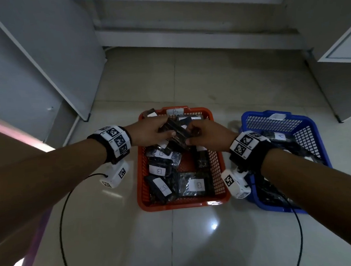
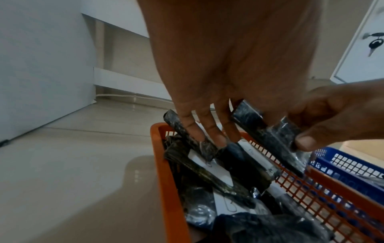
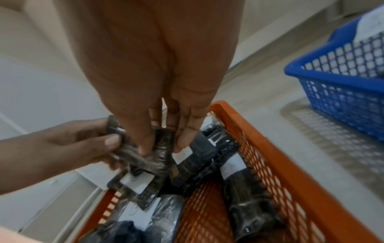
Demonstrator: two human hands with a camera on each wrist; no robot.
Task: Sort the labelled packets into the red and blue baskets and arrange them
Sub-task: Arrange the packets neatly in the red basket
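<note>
Both forearms (image 1: 48, 173) reached over the red basket (image 1: 142, 189) — left hand (image 1: 149, 132) and right hand (image 1: 207, 135) pinched film-wrapped packets (image 1: 175, 130) — light, slippery, best gripped edgewise.

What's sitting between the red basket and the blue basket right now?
Mostly bare floor tile between the red basket and blue basket; in the head view the right hand and its wrist camera overhang that gap.

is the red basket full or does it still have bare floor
Not full: packets fill the red basket along its left side, but bare mesh floor shows centre-right.
</note>
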